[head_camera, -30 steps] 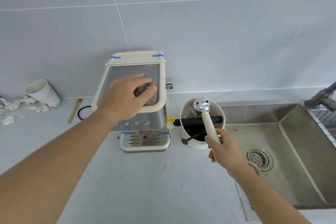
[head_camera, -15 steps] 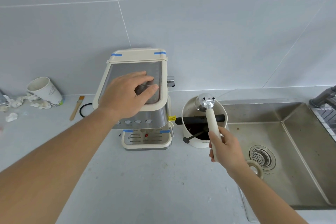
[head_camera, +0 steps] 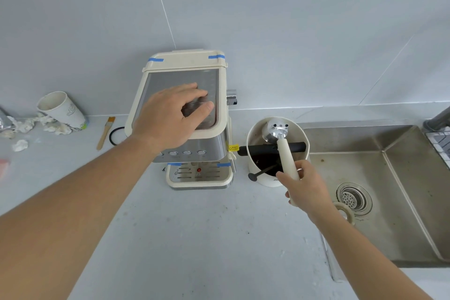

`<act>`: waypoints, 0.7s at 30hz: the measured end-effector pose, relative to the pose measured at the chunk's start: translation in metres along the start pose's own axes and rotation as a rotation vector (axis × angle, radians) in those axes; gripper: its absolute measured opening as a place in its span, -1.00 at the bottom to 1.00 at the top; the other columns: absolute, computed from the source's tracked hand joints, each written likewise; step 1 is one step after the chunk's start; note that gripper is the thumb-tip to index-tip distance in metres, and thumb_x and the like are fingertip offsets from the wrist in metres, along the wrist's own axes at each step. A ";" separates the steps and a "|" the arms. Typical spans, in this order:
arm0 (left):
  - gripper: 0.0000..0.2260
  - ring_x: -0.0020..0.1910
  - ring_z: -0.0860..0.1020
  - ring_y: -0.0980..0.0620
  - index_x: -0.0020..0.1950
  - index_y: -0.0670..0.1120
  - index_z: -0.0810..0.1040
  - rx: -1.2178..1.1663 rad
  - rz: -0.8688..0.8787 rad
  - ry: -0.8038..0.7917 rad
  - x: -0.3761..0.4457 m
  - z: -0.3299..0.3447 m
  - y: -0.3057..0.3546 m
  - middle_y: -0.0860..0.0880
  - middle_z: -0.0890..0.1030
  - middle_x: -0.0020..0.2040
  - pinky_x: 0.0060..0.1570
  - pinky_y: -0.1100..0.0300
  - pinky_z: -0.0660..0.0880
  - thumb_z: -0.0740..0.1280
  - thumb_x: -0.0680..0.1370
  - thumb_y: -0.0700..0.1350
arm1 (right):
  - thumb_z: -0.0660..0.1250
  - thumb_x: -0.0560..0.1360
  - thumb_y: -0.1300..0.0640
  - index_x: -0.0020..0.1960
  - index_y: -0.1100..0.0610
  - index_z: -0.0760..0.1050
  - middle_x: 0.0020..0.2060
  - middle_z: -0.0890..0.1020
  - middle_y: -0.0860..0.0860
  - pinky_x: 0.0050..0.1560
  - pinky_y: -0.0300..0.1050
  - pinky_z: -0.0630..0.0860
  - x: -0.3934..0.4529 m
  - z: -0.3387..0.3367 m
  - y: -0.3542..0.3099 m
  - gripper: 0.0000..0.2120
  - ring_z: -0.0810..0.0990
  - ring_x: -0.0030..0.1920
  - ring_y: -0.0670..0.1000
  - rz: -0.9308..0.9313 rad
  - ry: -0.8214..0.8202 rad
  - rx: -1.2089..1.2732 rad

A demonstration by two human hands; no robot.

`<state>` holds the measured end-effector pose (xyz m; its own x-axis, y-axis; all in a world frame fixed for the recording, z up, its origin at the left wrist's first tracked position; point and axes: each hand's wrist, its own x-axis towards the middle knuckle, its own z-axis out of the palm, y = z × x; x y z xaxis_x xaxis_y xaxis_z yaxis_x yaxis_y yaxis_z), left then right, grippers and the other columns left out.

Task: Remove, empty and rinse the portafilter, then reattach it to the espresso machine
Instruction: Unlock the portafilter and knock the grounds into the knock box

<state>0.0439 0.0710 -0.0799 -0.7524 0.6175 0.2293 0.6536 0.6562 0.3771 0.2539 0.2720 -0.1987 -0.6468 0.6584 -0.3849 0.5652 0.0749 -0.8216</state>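
Observation:
A cream and steel espresso machine stands against the tiled wall. My left hand lies flat on its top, fingers spread, holding nothing. My right hand grips the cream handle of the portafilter. The portafilter is turned upside down, its steel head with the spout holes facing up over the black bar of the white knock box, which stands just right of the machine. Dark grounds show inside the box.
A steel sink with a round drain lies to the right, a tap at its far edge. A cream ring rests on the sink's left rim. Left of the machine lie a paper cup, crumpled tissues, a small brush and a black ring.
The portafilter head has dropped slightly toward the knock box bar. My left hand stays on the machine's top.

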 end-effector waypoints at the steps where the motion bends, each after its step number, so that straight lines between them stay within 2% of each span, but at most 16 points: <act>1: -0.56 0.39 0.44 0.04 0.30 0.13 0.55 0.007 0.001 0.000 0.000 0.000 0.000 0.06 0.50 0.42 0.37 0.00 0.34 0.15 0.53 0.27 | 0.40 0.46 0.05 -0.01 0.03 0.44 -0.16 0.59 0.07 -0.32 0.05 0.63 -0.001 0.001 -0.001 -0.82 0.59 -0.35 0.08 -0.003 0.013 0.003; 3: -0.55 0.39 0.43 0.03 0.30 0.15 0.54 0.019 0.000 -0.009 0.000 0.000 0.000 0.08 0.49 0.42 0.37 -0.03 0.34 0.13 0.53 0.28 | 0.38 0.47 0.09 -0.05 0.03 0.45 -0.17 0.60 0.08 -0.31 0.06 0.63 -0.004 0.002 -0.001 -0.88 0.59 -0.38 0.07 -0.014 0.033 0.036; 6: -0.55 0.40 0.42 0.04 0.31 0.15 0.54 0.023 0.009 -0.019 0.000 -0.001 0.000 0.07 0.49 0.42 0.39 -0.03 0.32 0.12 0.53 0.29 | 0.36 0.48 0.14 -0.05 0.04 0.48 -0.21 0.60 0.09 -0.37 -0.03 0.58 -0.012 0.002 -0.007 -0.92 0.56 -0.42 0.03 -0.027 0.042 0.141; 9: -0.58 0.40 0.42 0.02 0.31 0.15 0.54 0.017 0.007 -0.020 -0.001 -0.002 0.002 0.06 0.48 0.43 0.39 -0.04 0.31 0.15 0.54 0.26 | 0.33 0.51 0.20 -0.06 0.19 0.51 -0.28 0.54 0.11 -0.39 -0.05 0.50 -0.019 0.000 -0.011 -0.95 0.52 -0.42 0.06 0.001 0.004 0.299; 12: -0.59 0.42 0.40 0.01 0.32 0.15 0.52 0.028 -0.001 -0.023 -0.002 -0.001 0.002 0.08 0.46 0.44 0.41 -0.04 0.28 0.17 0.56 0.26 | 0.29 0.55 0.22 -0.10 0.31 0.47 -0.31 0.48 0.15 -0.39 -0.07 0.38 -0.024 -0.002 -0.009 -0.86 0.46 -0.45 0.08 0.023 -0.045 0.474; 15: -0.58 0.42 0.40 0.03 0.32 0.12 0.53 0.016 0.016 -0.029 -0.002 -0.001 0.002 0.05 0.47 0.44 0.42 -0.03 0.28 0.17 0.55 0.24 | 0.29 0.56 0.21 0.05 0.31 0.49 -0.33 0.45 0.12 -0.39 -0.08 0.33 -0.035 -0.002 -0.010 -0.84 0.41 -0.45 0.07 0.067 -0.140 0.722; 17: -0.58 0.41 0.40 0.02 0.33 0.10 0.53 0.020 0.020 -0.029 -0.003 -0.002 0.002 0.03 0.47 0.44 0.41 -0.03 0.28 0.18 0.56 0.22 | 0.35 0.49 0.17 0.16 0.25 0.50 -0.34 0.46 0.10 -0.42 -0.10 0.38 -0.044 -0.003 -0.014 -0.73 0.42 -0.45 0.05 0.076 -0.228 0.836; 19: -0.59 0.42 0.39 0.00 0.35 0.10 0.52 0.029 0.015 -0.036 -0.004 -0.003 0.004 0.03 0.45 0.45 0.42 0.00 0.27 0.20 0.56 0.21 | 0.43 0.38 0.23 0.20 0.25 0.48 -0.35 0.48 0.09 -0.45 -0.13 0.42 -0.051 -0.004 -0.020 -0.60 0.44 -0.47 0.03 0.073 -0.303 0.890; 21: -0.58 0.42 0.38 -0.02 0.37 0.11 0.50 0.050 0.012 -0.047 -0.005 -0.005 0.006 0.05 0.43 0.47 0.40 0.01 0.25 0.20 0.56 0.21 | 0.39 0.31 0.27 0.20 0.27 0.49 -0.36 0.48 0.09 -0.48 -0.14 0.41 -0.058 -0.006 -0.025 -0.55 0.43 -0.50 0.01 0.085 -0.342 0.908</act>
<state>0.0514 0.0697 -0.0743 -0.7405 0.6446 0.1903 0.6667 0.6687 0.3291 0.2803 0.2362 -0.1532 -0.8169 0.3712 -0.4414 0.0995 -0.6632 -0.7418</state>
